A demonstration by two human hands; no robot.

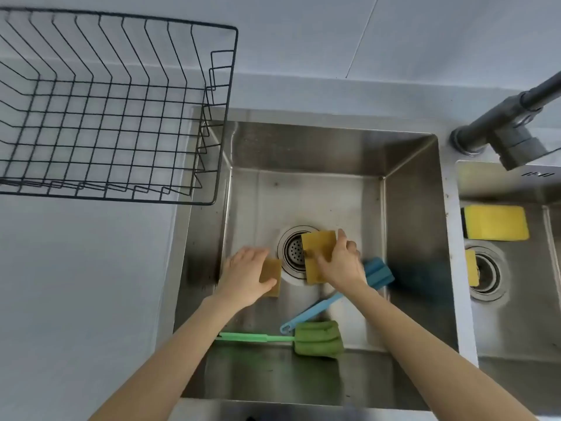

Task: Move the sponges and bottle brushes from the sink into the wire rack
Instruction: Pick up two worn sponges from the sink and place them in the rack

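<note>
Sink (409, 208): steel basin, walls all round, floor bare at the back. Wire rack (115, 110): on worktop (76, 268), far left, holding nothing. Left hand (246, 275): curled over small brown sponge (271, 276) beside drain (293, 252). Right hand (340, 262): closed on larger brown sponge (317, 253) over drain. Blue bottle brush (318, 308): diagonal, head far-right. Green bottle brush (315, 338): crosswise, head right, against near wall.

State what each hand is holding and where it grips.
Left hand grips a small brown sponge at its left end. Right hand grips a larger brown sponge along its right edge.
</note>
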